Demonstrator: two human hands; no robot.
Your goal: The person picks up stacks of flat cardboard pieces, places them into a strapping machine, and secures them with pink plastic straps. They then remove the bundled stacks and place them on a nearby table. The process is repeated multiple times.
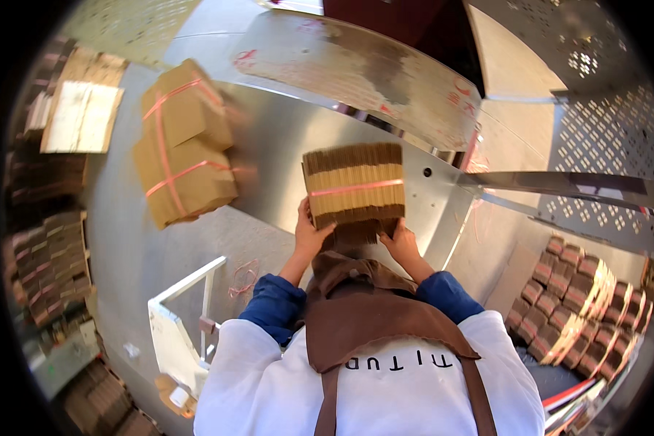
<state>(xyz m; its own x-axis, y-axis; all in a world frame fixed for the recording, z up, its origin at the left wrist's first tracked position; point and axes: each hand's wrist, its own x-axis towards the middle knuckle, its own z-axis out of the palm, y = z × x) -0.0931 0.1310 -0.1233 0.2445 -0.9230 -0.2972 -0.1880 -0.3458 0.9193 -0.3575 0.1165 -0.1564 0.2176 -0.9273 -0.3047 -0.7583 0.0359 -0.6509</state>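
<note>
A bundle of stacked cardboard pieces (356, 178), brown along its far and near edges and tan in the middle, rests at the near side of a steel tabletop (283, 131). A pink strap crosses the bundle from side to side. My left hand (312, 232) is closed on its near left corner, fingers along the side and thumb at the near edge. At the near right corner, my right hand (402, 243) grips the same bundle. Parts of the fingers are hidden by the cardboard.
Tan cardboard bundles (185, 149) with pink straps sit at the table's left end. A worn metal panel (392, 80) lies beyond the tabletop; a metal bar (559, 185) extends right. Strapped bundles (581, 305) are piled at right, others (51, 265) at left. A white metal frame (174, 334) stands near left.
</note>
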